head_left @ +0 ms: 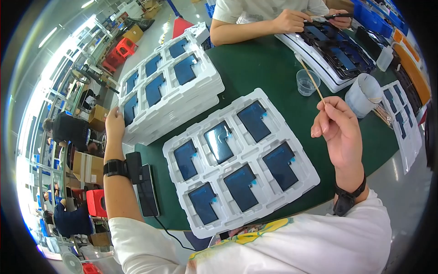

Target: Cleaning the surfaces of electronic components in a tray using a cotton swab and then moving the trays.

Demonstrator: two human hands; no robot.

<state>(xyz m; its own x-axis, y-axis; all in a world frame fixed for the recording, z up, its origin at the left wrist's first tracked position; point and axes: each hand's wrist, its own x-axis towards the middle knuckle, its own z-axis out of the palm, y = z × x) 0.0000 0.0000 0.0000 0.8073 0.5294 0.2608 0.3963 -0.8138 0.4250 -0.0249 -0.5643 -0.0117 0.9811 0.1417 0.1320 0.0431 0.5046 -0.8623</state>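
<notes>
My right hand (338, 130) is closed in a pinch round the lower end of a thin wooden cotton swab (312, 81). Its pale tip points away from me, beyond a small clear plastic cup (308, 82). At the far left, my left hand (115, 122) grips the outer edge of the top tray on a stack of white plastic trays (182, 96); some fingers are hidden. Dark blue flat cut-out panels (155, 90) sit in that tray's compartments. In front of me lies another white tray (214, 172) holding similar panels, one (218, 142) shining with reflected light.
Across the green table (246, 64), a person's hands (292, 21) hold a thin tool over black frames (337, 50). Right of the cup stand a whitish tub (363, 95) and a small bottle (385, 58). A dark tablet-like device (148, 192) with a cable lies at left.
</notes>
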